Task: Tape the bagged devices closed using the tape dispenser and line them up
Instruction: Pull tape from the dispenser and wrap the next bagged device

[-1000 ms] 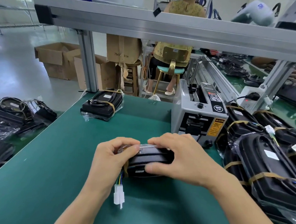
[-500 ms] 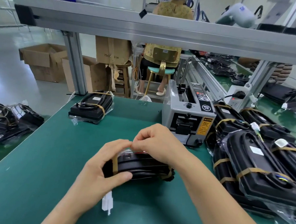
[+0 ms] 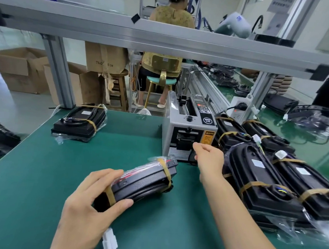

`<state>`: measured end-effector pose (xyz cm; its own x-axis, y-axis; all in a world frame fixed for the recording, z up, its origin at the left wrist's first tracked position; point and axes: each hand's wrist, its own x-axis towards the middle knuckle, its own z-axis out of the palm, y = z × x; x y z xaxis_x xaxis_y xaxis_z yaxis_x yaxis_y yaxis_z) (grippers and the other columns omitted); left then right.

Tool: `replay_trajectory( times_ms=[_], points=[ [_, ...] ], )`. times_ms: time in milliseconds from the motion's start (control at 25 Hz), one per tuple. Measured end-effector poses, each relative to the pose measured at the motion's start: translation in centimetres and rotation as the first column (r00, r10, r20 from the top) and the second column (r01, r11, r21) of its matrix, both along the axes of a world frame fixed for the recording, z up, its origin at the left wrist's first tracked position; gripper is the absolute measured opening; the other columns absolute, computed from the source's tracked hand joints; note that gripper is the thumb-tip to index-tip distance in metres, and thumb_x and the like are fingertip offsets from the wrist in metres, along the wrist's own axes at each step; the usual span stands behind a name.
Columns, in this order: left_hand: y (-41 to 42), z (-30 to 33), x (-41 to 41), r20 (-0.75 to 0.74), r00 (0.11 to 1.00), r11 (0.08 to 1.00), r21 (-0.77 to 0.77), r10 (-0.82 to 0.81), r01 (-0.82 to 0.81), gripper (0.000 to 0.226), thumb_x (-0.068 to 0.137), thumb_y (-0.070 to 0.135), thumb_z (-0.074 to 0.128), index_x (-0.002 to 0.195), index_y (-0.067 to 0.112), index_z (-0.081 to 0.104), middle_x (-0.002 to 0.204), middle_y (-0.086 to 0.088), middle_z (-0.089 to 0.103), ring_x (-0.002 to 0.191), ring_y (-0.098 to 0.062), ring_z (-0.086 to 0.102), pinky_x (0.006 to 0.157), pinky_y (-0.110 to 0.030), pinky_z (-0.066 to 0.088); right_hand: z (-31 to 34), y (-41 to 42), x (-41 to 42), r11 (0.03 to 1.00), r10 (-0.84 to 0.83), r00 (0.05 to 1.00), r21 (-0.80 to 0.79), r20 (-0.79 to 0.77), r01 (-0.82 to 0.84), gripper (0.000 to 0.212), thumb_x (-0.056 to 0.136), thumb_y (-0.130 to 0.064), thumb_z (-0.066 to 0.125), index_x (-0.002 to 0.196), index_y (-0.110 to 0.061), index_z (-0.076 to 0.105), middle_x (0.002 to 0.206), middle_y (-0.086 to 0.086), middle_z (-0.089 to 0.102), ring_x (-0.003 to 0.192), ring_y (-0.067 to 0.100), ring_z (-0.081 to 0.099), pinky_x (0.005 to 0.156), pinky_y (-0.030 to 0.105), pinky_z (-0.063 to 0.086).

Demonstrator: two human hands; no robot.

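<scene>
In the head view, our right hand (image 3: pixel 209 156) has left the bagged device (image 3: pixel 144 178) and now reaches, fingers curled on nothing, toward the tape dispenser (image 3: pixel 188 133) mouth. Our left hand (image 3: pixel 92 203) still grips the device, tilted on the table (image 3: pixel 39 174); we judge another strip is next.

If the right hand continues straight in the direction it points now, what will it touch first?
Probably the tape dispenser: the right hand points at its front outlet, with nothing visible between them, though the depth is hard to judge.
</scene>
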<state>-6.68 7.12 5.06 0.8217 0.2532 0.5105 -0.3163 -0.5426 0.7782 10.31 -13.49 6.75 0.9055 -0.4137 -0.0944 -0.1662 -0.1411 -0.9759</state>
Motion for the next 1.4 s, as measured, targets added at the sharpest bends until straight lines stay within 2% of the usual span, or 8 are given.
replay_trajectory(
  times_ms=[280, 480, 680, 800, 920, 1000, 1120, 1400],
  points=[
    [-0.1, 0.0, -0.2, 0.016, 1.0, 0.999, 0.035, -0.001, 0.0, 0.05, 0.056, 0.029, 0.078, 0.105, 0.019, 0.071, 0.106, 0.009, 0.064, 0.1, 0.002, 0.057, 0.094, -0.003, 0.034, 0.1, 1.5, 1.0, 0.993, -0.113, 0.992, -0.023, 0.064, 0.115, 0.011, 0.083, -0.035, 0.07, 0.076, -0.027, 0.067, 0.086, -0.005, 0.068, 0.088, 0.018, 0.06, 0.081, 0.034, 0.048],
    [-0.2, -0.3, -0.1, 0.029, 1.0, 1.0, 0.013, 0.004, -0.004, 0.05, 0.056, 0.029, 0.079, 0.105, 0.022, 0.07, 0.106, 0.016, 0.063, 0.101, 0.001, 0.057, 0.093, -0.003, 0.034, 0.5, 2.1, 2.2, 0.989, -0.139, 0.99, 0.054, 0.034, 0.137, 0.012, 0.077, -0.026, 0.076, 0.068, -0.024, 0.068, 0.081, -0.002, 0.067, 0.084, 0.021, 0.062, 0.081, 0.034, 0.051],
    [-0.3, -0.1, -0.3, 0.019, 1.0, 1.0, -0.019, -0.005, 0.005, 0.049, 0.059, 0.029, 0.079, 0.107, 0.029, 0.068, 0.11, 0.018, 0.061, 0.105, -0.002, 0.058, 0.092, -0.005, 0.036, 1.7, 2.9, 2.4, 0.946, -0.185, 0.981, 0.258, -0.059, 0.195, 0.02, 0.079, -0.014, 0.072, 0.065, -0.017, 0.058, 0.074, 0.006, 0.056, 0.063, 0.022, 0.049, 0.06, 0.029, 0.044],
    [-0.8, -0.1, -0.5, 0.009, 1.0, 0.999, -0.046, 0.028, -0.028, 0.048, 0.06, 0.028, 0.079, 0.107, 0.031, 0.067, 0.108, 0.019, 0.062, 0.106, -0.005, 0.058, 0.092, -0.006, 0.036, 3.7, 3.1, -1.4, 0.948, -0.009, 1.0, 0.318, -0.007, 0.011, 0.019, 0.084, -0.014, 0.069, 0.067, -0.019, 0.06, 0.067, -0.003, 0.053, 0.054, 0.012, 0.044, 0.049, 0.021, 0.036],
    [-1.7, -0.3, -0.5, 0.032, 0.997, 0.993, -0.098, 0.076, -0.072, 0.049, 0.06, 0.025, 0.08, 0.107, 0.028, 0.068, 0.107, 0.018, 0.061, 0.105, -0.01, 0.059, 0.092, -0.011, 0.038, 4.8, 4.2, -8.2, 0.858, 0.433, 0.863, 0.176, 0.259, -0.483, 0.013, 0.077, -0.02, 0.073, 0.065, -0.022, 0.074, 0.095, -0.018, 0.068, 0.086, -0.013, 0.06, 0.069, 0.003, 0.042],
    [-2.4, -0.6, -0.6, 0.042, 0.995, 0.989, -0.118, 0.095, -0.09, 0.052, 0.059, 0.019, 0.085, 0.107, 0.03, 0.068, 0.105, 0.017, 0.06, 0.104, -0.014, 0.059, 0.091, -0.015, 0.041, 4.4, 5.0, -11.6, 0.754, 0.643, 0.727, -0.037, 0.241, -0.655, 0.005, 0.072, -0.032, 0.074, 0.068, -0.029, 0.076, 0.127, -0.022, 0.055, 0.118, -0.018, 0.043, 0.099, 0.014, 0.036],
    [-2.9, -0.6, -0.9, 0.034, 0.993, 0.985, -0.137, 0.11, -0.105, 0.058, 0.058, 0.007, 0.089, 0.106, 0.03, 0.068, 0.104, 0.018, 0.06, 0.105, -0.017, 0.059, 0.091, -0.021, 0.044, 3.3, 5.3, -13.1, 0.785, 0.616, 0.767, -0.221, 0.181, -0.579, 0.003, 0.075, -0.035, 0.073, 0.072, -0.035, 0.073, 0.135, -0.036, 0.036, 0.133, -0.008, 0.028, 0.116, 0.047, 0.018],
    [-3.5, -0.3, -1.0, 0.043, 0.988, 0.985, -0.102, 0.146, -0.141, 0.053, 0.058, 0.009, 0.089, 0.108, 0.017, 0.07, 0.104, 0.01, 0.062, 0.101, -0.018, 0.059, 0.086, -0.039, 0.05, 2.4, 5.3, -14.1, 0.809, 0.579, 0.797, -0.239, 0.174, -0.536, 0.016, 0.079, -0.025, 0.073, 0.068, -0.036, 0.071, 0.138, -0.042, 0.028, 0.139, -0.011, 0.014, 0.118, 0.052, 0.007]
  ],
)
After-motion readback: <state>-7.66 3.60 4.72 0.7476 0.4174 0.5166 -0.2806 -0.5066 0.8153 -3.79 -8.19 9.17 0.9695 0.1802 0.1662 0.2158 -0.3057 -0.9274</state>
